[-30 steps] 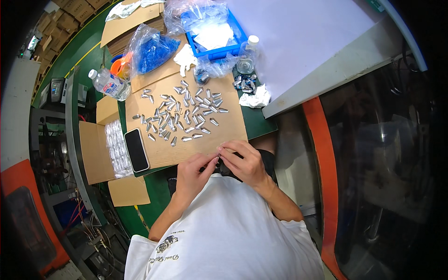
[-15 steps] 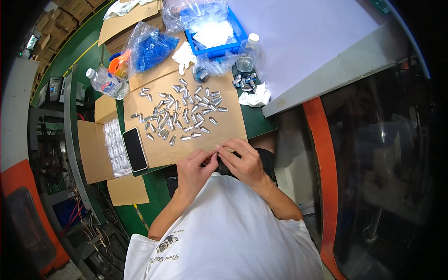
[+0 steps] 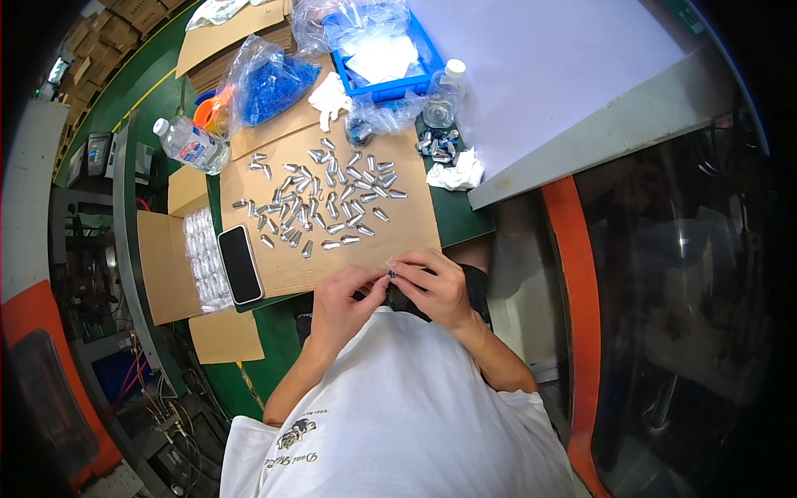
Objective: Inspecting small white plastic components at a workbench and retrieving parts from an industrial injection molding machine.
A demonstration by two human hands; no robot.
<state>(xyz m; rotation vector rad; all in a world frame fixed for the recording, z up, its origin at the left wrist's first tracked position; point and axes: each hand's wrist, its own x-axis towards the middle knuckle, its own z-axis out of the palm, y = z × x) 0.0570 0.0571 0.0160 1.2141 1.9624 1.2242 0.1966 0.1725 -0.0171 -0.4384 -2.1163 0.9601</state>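
Cardboard [image 3: 286, 280] lies flat, a blue tray [image 3: 405, 86] at its far edge; by its near edge the left hand [image 3: 339, 300] and right hand [image 3: 442, 292] meet, pinched narrow; phone [image 3: 240, 266] left, silver pieces [image 3: 331, 200] mid-board, tiny blue part [image 3: 391, 273] held between both hands' fingertips

Glossy, metallic-looking silver pieces [image 3: 330, 245] lie on matt brown cardboard [image 3: 403, 232]; at the left edge of the bench [image 3: 465, 222], the phone [image 3: 240, 266] looks smooth and glossy; the labelled bottle [image 3: 195, 149] is clear plastic, the blue tray [image 3: 394, 90] smooth plastic.
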